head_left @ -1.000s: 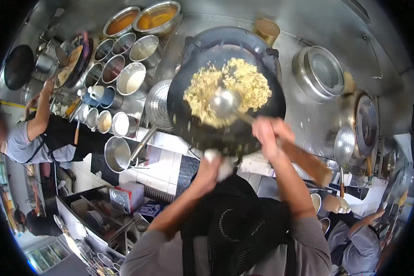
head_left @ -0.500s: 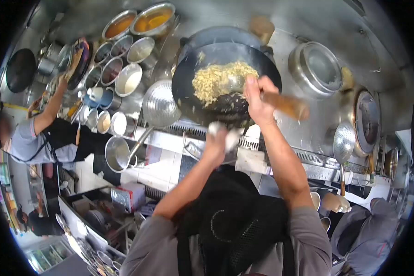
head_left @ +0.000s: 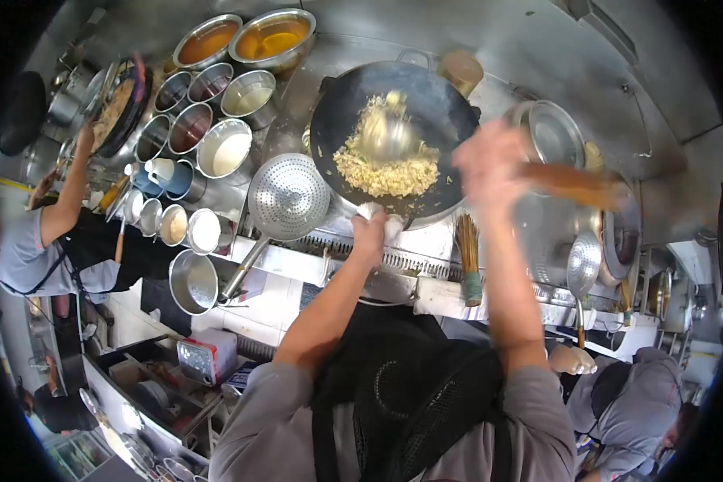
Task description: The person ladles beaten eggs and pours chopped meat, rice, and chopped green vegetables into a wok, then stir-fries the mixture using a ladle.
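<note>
My left hand [head_left: 369, 234] is closed on a bunched white cloth [head_left: 393, 229] at the near rim of a black wok [head_left: 450, 96]; the wok's handle is hidden there. My right hand [head_left: 490, 165], smeared by motion, grips a ladle by its wooden handle [head_left: 570, 183]. The blurred metal bowl of that ladle [head_left: 388, 138] is inside the wok. Around and below it lies a pale yellow heap that looks like fried rice [head_left: 390, 173], with some bits thrown up toward the far side.
Left of the wok rests a large perforated strainer [head_left: 287, 197], beside several metal pots of sauces [head_left: 225, 153] and two bowls of orange liquid [head_left: 273, 38]. A bamboo brush [head_left: 467, 253] and a perforated ladle [head_left: 584, 265] lie to the right. Co-workers [head_left: 44, 233] stand on both sides.
The wok has tilted toward me, and the rice has slid to its near side. My right hand has moved right and blurred. The bamboo brush now shows uncovered.
</note>
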Motion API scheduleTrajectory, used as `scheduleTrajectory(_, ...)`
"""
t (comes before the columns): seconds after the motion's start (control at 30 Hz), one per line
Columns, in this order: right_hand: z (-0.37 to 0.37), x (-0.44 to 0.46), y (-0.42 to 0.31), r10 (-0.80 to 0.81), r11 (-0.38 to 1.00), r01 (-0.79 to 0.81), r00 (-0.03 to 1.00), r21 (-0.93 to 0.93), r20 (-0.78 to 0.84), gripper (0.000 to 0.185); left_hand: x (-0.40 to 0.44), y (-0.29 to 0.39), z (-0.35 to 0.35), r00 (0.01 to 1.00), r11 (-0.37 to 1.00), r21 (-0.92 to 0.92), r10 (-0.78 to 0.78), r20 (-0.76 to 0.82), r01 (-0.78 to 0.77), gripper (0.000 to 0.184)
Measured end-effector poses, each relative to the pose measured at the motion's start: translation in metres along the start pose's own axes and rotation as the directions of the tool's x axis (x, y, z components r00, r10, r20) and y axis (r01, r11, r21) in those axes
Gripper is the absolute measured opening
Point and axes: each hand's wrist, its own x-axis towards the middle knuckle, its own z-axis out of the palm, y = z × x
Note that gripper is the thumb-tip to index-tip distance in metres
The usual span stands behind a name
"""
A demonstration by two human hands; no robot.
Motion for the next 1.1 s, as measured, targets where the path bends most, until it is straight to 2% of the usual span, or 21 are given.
scheduleTrajectory(0.03, -0.030, -0.040, 0.045, 0.225, 0.928, -0.217, 0.974, -0.303, -0.011, 0.031, -0.005, 0.008, 0.005, 1.000, 0.999, -0.035, -0.026, -0.007, 0.025, 0.052)
scheduleTrajectory(0.07, -0.027, -0.070, 0.053, 0.090, 0.953, -0.084, 0.996, -0.290, 0.008, 0.033, 0.002, 0.000, 0.000, 1.000, 0.999, -0.043, -0.030, 0.000, 0.030, 0.052)
scheduleTrajectory(0.1, -0.031, -0.090, 0.053, 0.113, 0.966, -0.082, 0.987, -0.245, 0.117, 0.032, 0.020, -0.013, -0.007, 0.999, 1.000, 0.022, 0.014, 0.034, -0.015, 0.053)
scheduleTrajectory(0.13, -0.036, -0.110, 0.049, 0.138, 0.818, -0.024, 0.978, -0.575, 0.155, 0.022, 0.029, -0.020, -0.012, 0.996, 0.994, 0.088, 0.056, 0.069, -0.062, 0.056)
scheduleTrajectory(0.2, -0.032, -0.133, 0.019, 0.263, 0.488, 0.152, 0.913, -0.859, 0.311, 0.008, 0.019, -0.005, -0.006, 0.997, 0.999, 0.050, 0.003, 0.080, -0.007, 0.047)
scheduleTrajectory(0.27, -0.071, -0.158, 0.029, 0.436, 0.542, 0.047, 0.838, -0.839, 0.329, 0.033, 0.026, -0.010, -0.008, 0.995, 0.997, 0.066, -0.054, 0.079, 0.049, 0.031)
scheduleTrajectory(0.3, -0.069, -0.158, 0.016, 0.667, 0.657, -0.538, 0.742, -0.528, 0.073, 0.044, 0.024, -0.003, -0.006, 0.992, 0.992, 0.089, -0.092, 0.091, 0.084, 0.019)
scheduleTrajectory(0.33, -0.066, -0.158, 0.004, 0.880, 0.474, -0.880, 0.473, 0.025, -0.039, 0.056, 0.020, 0.001, -0.004, 0.996, 0.982, 0.172, -0.082, 0.045, 0.074, 0.018)
scheduleTrajectory(0.37, -0.070, -0.168, -0.001, 0.838, 0.539, -0.838, 0.544, -0.080, -0.044, 0.061, 0.017, -0.002, -0.003, 0.996, 0.989, 0.117, -0.094, 0.013, 0.092, 0.017)
scheduleTrajectory(0.4, -0.107, -0.176, 0.011, 0.830, 0.501, -0.795, 0.553, 0.343, 0.069, 0.056, 0.019, 0.001, 0.005, 0.996, 0.994, 0.060, -0.091, -0.008, 0.091, 0.016)
scheduleTrajectory(0.47, -0.113, -0.162, -0.002, 0.815, 0.284, -0.701, 0.536, 0.655, 0.221, 0.059, 0.043, -0.023, 0.001, 0.998, 0.995, 0.082, -0.047, -0.033, 0.049, 0.016)
scheduleTrajectory(0.6, -0.090, -0.108, -0.034, 0.885, 0.264, -0.758, 0.437, 0.597, 0.163, 0.057, 0.047, -0.033, -0.003, 1.000, 0.994, 0.110, 0.007, 0.010, -0.008, 0.017)
scheduleTrajectory(0.67, -0.072, -0.092, -0.036, 0.943, 0.239, -0.899, 0.305, 0.366, 0.133, 0.058, 0.049, -0.036, -0.002, 0.998, 0.989, 0.136, 0.054, -0.019, -0.051, 0.015)
scheduleTrajectory(0.73, -0.058, -0.100, -0.034, 0.965, 0.263, -0.963, 0.264, -0.062, -0.001, 0.064, 0.047, -0.033, -0.007, 0.999, 0.992, 0.119, 0.027, 0.026, -0.030, 0.013)
scheduleTrajectory(0.77, -0.056, -0.116, -0.028, 0.963, 0.269, -0.962, 0.269, -0.037, -0.006, 0.064, 0.037, -0.022, -0.004, 0.998, 0.998, 0.052, -0.048, 0.042, 0.045, 0.012)
scheduleTrajectory(0.8, -0.055, -0.137, -0.024, 0.782, 0.498, -0.550, 0.619, -0.671, 0.073, 0.067, 0.026, -0.009, -0.002, 0.998, 0.996, 0.077, -0.054, 0.045, 0.050, 0.012)
scheduleTrajectory(0.83, -0.056, -0.152, -0.024, 0.553, 0.352, 0.193, 0.747, -0.916, 0.370, 0.072, 0.015, 0.007, 0.001, 0.986, 0.989, 0.050, -0.146, 0.080, 0.142, 0.011)
scheduleTrajectory(0.87, -0.060, -0.160, -0.029, 0.545, 0.353, 0.182, 0.757, -0.918, 0.360, 0.072, 0.010, 0.017, 0.004, 0.965, 0.972, 0.023, -0.234, 0.117, 0.233, 0.010)
scheduleTrajectory(0.93, -0.076, -0.169, -0.043, 0.730, -0.124, 0.266, 0.677, -0.956, 0.094, 0.071, 0.014, 0.025, 0.003, 0.942, 0.951, 0.002, -0.306, 0.138, 0.309, 0.010)
scheduleTrajectory(1.03, -0.106, -0.164, -0.063, 0.712, 0.013, 0.183, 0.689, -0.983, 0.138, 0.068, 0.030, 0.015, -0.010, 0.905, 0.950, 0.089, -0.312, 0.290, 0.299, 0.014)
scheduleTrajectory(1.1, -0.115, -0.157, -0.088, 0.672, 0.053, 0.146, 0.726, -0.988, 0.144, 0.063, -0.004, 0.022, -0.005, 0.945, 0.970, 0.021, -0.242, 0.219, 0.244, 0.014)
